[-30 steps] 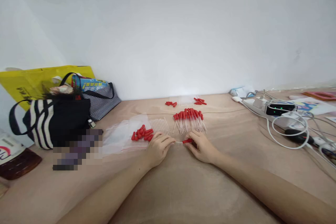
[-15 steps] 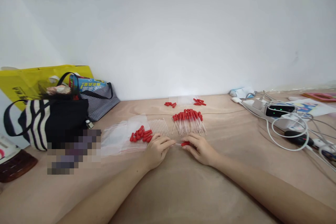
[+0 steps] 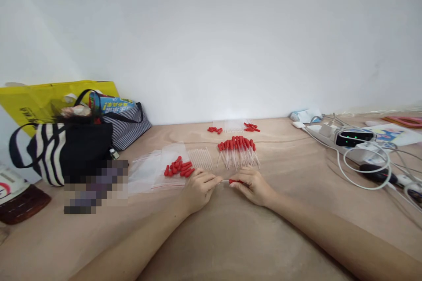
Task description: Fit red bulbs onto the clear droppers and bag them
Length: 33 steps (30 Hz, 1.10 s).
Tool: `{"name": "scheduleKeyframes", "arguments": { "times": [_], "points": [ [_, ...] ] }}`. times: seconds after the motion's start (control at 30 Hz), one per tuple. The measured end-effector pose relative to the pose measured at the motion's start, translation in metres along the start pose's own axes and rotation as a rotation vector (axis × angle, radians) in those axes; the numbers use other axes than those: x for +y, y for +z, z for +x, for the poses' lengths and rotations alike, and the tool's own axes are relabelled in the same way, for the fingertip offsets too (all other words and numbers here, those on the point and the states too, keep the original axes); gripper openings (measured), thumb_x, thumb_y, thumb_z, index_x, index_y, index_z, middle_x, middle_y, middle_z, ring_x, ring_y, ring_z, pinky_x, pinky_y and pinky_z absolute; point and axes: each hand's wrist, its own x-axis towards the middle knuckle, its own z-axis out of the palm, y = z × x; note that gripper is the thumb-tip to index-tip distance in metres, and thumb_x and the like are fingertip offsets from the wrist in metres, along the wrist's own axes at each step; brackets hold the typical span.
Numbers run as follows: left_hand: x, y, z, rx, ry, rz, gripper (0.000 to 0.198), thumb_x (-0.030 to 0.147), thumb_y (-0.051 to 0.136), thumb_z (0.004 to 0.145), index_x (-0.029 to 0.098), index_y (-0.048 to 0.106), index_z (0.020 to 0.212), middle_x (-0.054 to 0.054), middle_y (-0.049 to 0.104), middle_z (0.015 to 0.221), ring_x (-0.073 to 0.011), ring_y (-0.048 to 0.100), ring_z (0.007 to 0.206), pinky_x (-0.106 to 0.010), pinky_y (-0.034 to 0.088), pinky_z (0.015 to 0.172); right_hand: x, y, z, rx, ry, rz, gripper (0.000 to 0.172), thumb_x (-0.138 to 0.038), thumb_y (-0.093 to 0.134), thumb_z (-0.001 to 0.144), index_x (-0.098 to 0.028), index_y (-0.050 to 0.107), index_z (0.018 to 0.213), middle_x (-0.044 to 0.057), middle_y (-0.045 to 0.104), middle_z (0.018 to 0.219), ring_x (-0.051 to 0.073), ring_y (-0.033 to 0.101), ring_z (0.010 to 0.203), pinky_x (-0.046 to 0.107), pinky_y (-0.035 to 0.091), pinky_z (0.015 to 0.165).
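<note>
Between the fingers of my left hand [image 3: 201,188] is a thin clear dropper tube [image 3: 224,181], lying level. My right hand [image 3: 252,185] pinches a red rubber bulb [image 3: 232,181] at the tube's right end; the fingers hide most of the bulb. Just beyond the hands lies a fanned pile of droppers [image 3: 237,151], tubes with red bulbs on them. Loose red bulbs [image 3: 178,167] rest on clear plastic bags [image 3: 145,173] left of my left hand. Bare tubes [image 3: 200,158] lie in a row beside them.
Farther back are more red bulbs [image 3: 252,127] and a bag of tubes [image 3: 234,125]. On the left stand a black bag with white stripes [image 3: 75,149], a striped bag [image 3: 127,129] and a yellow bag [image 3: 20,101]. A power strip [image 3: 319,136] with cables lies right.
Both hands stay at nearly the same place, still on the tube and bulb. Less of the red bulb shows and a little more clear tube. The view has shifted slightly.
</note>
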Motion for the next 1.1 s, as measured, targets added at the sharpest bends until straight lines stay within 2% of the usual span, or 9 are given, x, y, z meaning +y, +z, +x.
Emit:
{"name": "scheduleKeyframes", "arguments": {
  "times": [0.17, 0.5, 0.8, 1.1],
  "points": [
    [0.003, 0.001, 0.000, -0.005, 0.018, 0.029, 0.026, 0.009, 0.035, 0.084, 0.017, 0.058, 0.093, -0.003, 0.066, 0.076, -0.0143, 0.055, 0.065, -0.030, 0.029, 0.065, -0.001, 0.000, -0.002, 0.015, -0.013, -0.071, 0.017, -0.030, 0.050, 0.083, -0.019, 0.063, 0.080, 0.002, 0.065, 0.068, 0.013, 0.052, 0.063, 0.031, 0.029, 0.066],
    [0.008, 0.001, 0.001, 0.060, 0.061, 0.030, 0.025, 0.007, 0.037, 0.080, 0.017, 0.058, 0.088, 0.000, 0.065, 0.069, -0.0120, 0.051, 0.057, -0.031, 0.026, 0.066, -0.007, -0.001, 0.001, -0.099, -0.055, -0.119, 0.022, -0.030, 0.044, 0.086, -0.017, 0.059, 0.075, 0.001, 0.062, 0.066, 0.012, 0.051, 0.064, 0.030, 0.025, 0.067],
    [0.012, -0.001, 0.002, -0.002, -0.013, 0.026, 0.025, 0.009, 0.037, 0.081, 0.018, 0.059, 0.087, -0.001, 0.065, 0.069, -0.0133, 0.055, 0.061, -0.032, 0.027, 0.066, -0.010, 0.001, 0.005, -0.104, -0.020, -0.118, 0.024, -0.033, 0.043, 0.085, -0.018, 0.059, 0.074, 0.002, 0.063, 0.067, 0.013, 0.051, 0.064, 0.030, 0.025, 0.067],
    [0.010, -0.001, 0.003, 0.030, -0.038, -0.006, 0.021, 0.016, 0.039, 0.086, 0.018, 0.060, 0.087, -0.002, 0.067, 0.075, -0.0134, 0.057, 0.066, -0.032, 0.029, 0.070, -0.006, -0.005, 0.006, -0.123, 0.013, -0.147, 0.021, -0.034, 0.048, 0.084, -0.023, 0.064, 0.086, 0.002, 0.064, 0.070, 0.014, 0.052, 0.068, 0.033, 0.025, 0.068]
  ]
}}
